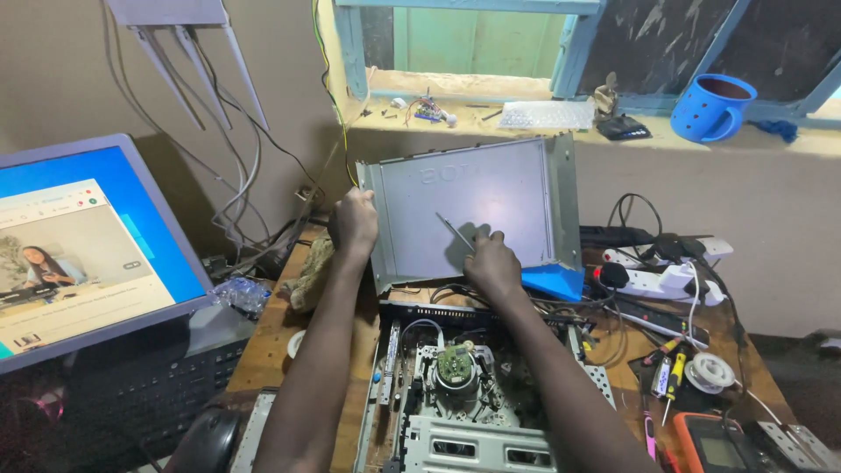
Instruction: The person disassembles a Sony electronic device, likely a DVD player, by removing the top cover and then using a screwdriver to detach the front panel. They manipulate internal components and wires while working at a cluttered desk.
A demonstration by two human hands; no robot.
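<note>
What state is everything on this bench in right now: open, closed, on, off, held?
Metal cover: off the machine, held upright.
Left hand: gripping the cover's left edge.
Right hand: holding a thin tool against the cover.
Machine: open, insides exposed.
Monitor: on, showing a page.
Blue mug: upright on the sill.
Power strip: plugs in it.
Window: cannot tell whether open.

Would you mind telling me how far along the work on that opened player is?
Done: the grey metal cover is off, exposing the player's mechanism. In hand: left hand grips the cover's edge; right hand holds a thin tool. Left: the mechanism itself, which neither hand touches.
</note>
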